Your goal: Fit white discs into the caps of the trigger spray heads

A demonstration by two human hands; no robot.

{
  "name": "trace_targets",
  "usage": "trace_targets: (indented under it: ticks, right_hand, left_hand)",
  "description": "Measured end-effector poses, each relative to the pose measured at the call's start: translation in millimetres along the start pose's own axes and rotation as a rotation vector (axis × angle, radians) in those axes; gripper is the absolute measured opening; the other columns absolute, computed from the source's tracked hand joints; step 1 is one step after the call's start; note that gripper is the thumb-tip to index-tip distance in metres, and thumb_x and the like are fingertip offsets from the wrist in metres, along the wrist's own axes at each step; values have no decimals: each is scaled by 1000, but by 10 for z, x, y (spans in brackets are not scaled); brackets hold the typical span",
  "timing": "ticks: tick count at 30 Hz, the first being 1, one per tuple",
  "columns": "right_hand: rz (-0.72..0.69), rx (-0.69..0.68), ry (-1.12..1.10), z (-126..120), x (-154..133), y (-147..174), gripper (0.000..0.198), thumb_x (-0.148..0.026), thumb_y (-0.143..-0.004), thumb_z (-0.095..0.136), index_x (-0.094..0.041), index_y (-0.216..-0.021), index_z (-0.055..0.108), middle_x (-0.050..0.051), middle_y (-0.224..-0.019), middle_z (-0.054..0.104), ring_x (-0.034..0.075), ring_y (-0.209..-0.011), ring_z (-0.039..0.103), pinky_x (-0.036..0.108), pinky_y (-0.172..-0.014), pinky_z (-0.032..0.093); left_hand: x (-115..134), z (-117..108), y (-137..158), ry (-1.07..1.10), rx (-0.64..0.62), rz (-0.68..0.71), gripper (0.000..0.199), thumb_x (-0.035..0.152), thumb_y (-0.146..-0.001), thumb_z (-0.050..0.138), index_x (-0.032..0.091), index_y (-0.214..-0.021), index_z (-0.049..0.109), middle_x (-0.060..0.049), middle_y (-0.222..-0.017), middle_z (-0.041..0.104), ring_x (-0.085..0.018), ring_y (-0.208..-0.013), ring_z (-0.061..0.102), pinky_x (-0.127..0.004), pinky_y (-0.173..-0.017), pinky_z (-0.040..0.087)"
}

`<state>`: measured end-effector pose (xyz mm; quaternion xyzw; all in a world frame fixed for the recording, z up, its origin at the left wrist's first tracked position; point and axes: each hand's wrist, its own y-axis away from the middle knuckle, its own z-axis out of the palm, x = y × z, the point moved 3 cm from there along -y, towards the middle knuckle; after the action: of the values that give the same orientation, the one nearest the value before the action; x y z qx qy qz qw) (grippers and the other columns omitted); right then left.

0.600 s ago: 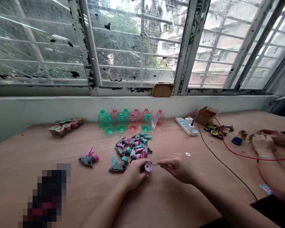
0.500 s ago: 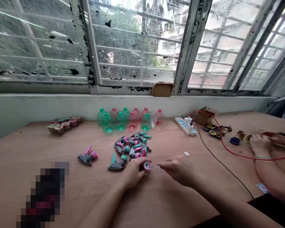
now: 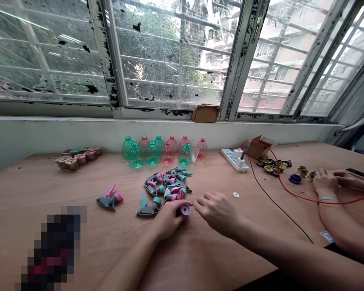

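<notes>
Ahead of my left hand [image 3: 168, 220]: spray heads [image 3: 170, 186] blocked me, bottles [image 3: 167, 154] behind them.
Past my right hand [image 3: 216, 211]: a white disc [image 3: 235, 195], then the black cable [image 3: 285, 210] crossed my way.
Between my forearms [image 3: 139, 252]: bare table [image 3: 185, 258] gave me room.

At lower centre, most of a pink-collared spray head [image 3: 185, 210] is hidden by the left hand [image 3: 169, 218]; whether anything is pinched by the right hand [image 3: 214, 210] cannot be told. At lower left, a dark shape [image 3: 53, 246] is blurred into blocks and cropped below. At far right, a co-worker's arm [image 3: 347, 226] is cut off.
</notes>
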<state>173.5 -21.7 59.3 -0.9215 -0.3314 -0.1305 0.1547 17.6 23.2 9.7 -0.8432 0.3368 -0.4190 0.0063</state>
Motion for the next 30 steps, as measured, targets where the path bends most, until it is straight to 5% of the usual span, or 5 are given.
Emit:
trace_targets:
  ticks: [10, 19, 30]
  right_hand:
    - [81, -126, -56, -16, 33, 69, 21, -10, -85, 48, -17, -98, 64, 7, -84, 70, 19, -73, 61, 25, -55, 33]
    - [105, -26, -42, 6, 1, 80, 22, -10, -87, 47, -16, -100, 63, 8, -84, 68, 19, -74, 60, 26, -55, 33]
    - [134, -104, -56, -9, -46, 87, 22, -6, -83, 48, -14, -96, 64, 10, -82, 69, 19, -72, 63, 25, -55, 37]
  left_hand:
    - [6, 1, -2, 12, -26, -6, 45, 5, -74, 56, 23, -114, 68, -2, -111, 70, -20, -102, 63, -28, -93, 45]
    - [6, -6, -4, 17, -3, -16, 50, 3, -72, 57, 24, -116, 67, -1, -112, 70, -19, -103, 63, -27, -94, 45]
    - [14, 14, -12, -6, -15, 5, 45, 4, -74, 56, 22, -113, 68, -2, -112, 70, -20, -102, 63, -28, -93, 46]
